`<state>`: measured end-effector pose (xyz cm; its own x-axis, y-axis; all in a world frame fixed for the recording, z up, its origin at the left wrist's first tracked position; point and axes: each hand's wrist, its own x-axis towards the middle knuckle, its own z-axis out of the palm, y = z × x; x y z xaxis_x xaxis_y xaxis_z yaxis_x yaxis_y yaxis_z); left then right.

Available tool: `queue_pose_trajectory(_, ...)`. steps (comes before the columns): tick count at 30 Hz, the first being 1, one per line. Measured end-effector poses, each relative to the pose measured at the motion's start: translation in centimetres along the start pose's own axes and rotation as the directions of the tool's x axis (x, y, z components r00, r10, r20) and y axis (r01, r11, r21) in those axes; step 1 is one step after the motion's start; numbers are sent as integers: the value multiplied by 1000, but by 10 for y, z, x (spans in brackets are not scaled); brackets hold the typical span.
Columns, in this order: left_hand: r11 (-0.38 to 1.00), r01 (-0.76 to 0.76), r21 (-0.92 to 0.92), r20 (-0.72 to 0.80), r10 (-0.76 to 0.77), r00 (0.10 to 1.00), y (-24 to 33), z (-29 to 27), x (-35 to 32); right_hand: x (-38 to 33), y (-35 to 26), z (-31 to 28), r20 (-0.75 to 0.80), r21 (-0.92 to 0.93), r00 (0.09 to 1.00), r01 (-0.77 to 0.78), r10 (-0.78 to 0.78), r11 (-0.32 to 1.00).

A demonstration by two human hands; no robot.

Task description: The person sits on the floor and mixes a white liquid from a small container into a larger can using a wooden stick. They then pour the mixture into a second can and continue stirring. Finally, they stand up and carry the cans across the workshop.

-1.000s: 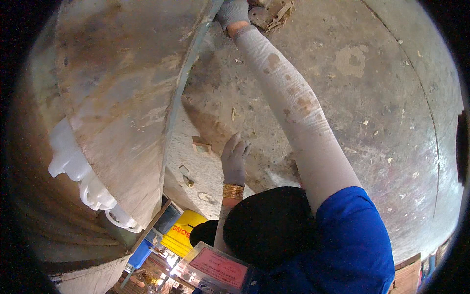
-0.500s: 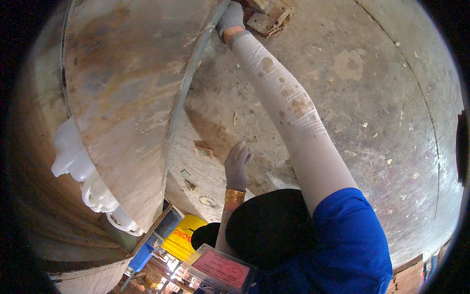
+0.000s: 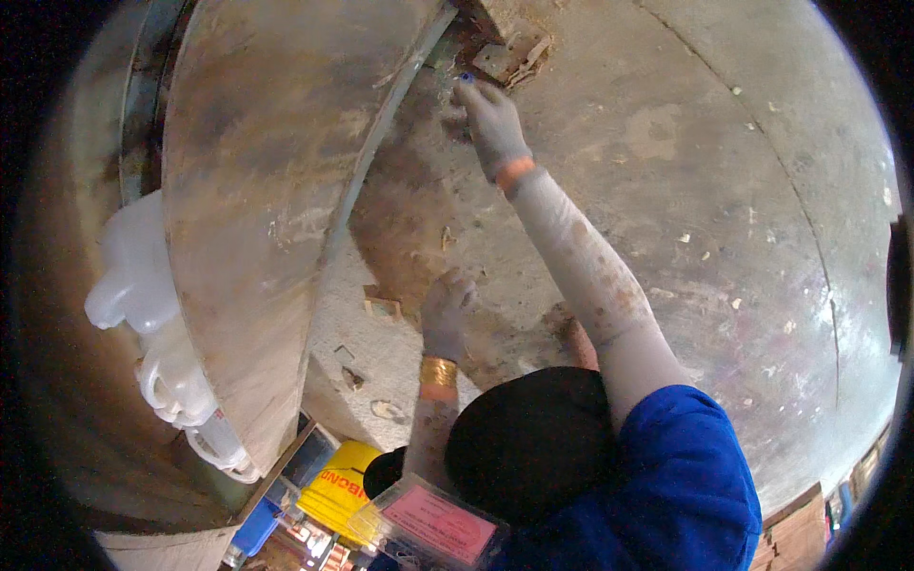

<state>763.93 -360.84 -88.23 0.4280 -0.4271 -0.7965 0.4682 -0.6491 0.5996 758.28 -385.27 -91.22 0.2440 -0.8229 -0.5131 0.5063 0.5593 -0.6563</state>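
Note:
My right hand (image 3: pixel 495 128), in a grey glove, reaches forward over the stained concrete floor (image 3: pixel 666 238). Its fingers are bent together, with a small blue thing (image 3: pixel 466 77) at the tips; what kind it is I cannot make out. Just beyond that hand lies a broken wooden block (image 3: pixel 511 55) with splintered edges. My left hand (image 3: pixel 446 309), also gloved and with gold bangles at the wrist, hangs low in front of my knees. Its fingers are loosely curled, a little blurred, and hold nothing visible.
A large worn wooden panel (image 3: pixel 276 181) with a thin edge rises on the left. White plastic jugs (image 3: pixel 143 257) are beyond it. A yellow bucket (image 3: pixel 338 485) stands lower left. Wood scraps (image 3: pixel 383 303) and chips dot the floor; boards (image 3: pixel 795 533) lie lower right.
My right hand has come back from beside the panel's far edge toward me, with a small blue thing now showing at its fingertips. My left hand has shifted slightly left, its fingers more curled.

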Motion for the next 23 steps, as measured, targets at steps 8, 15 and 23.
queue_pose_trajectory(8,826,-402,395,243,329,913,95,-66,-2,-114,-11,2,206,-592,961,-28,185,805)
queue_pose_trajectory(15,642,-246,726,286,44,957,80,-125,-167,-260,-52,-109,-35,-785,955,157,-295,600)
queue_pose_trajectory(23,304,-475,826,542,-196,817,15,-65,-381,-835,0,-247,-891,-280,447,-677,77,681)
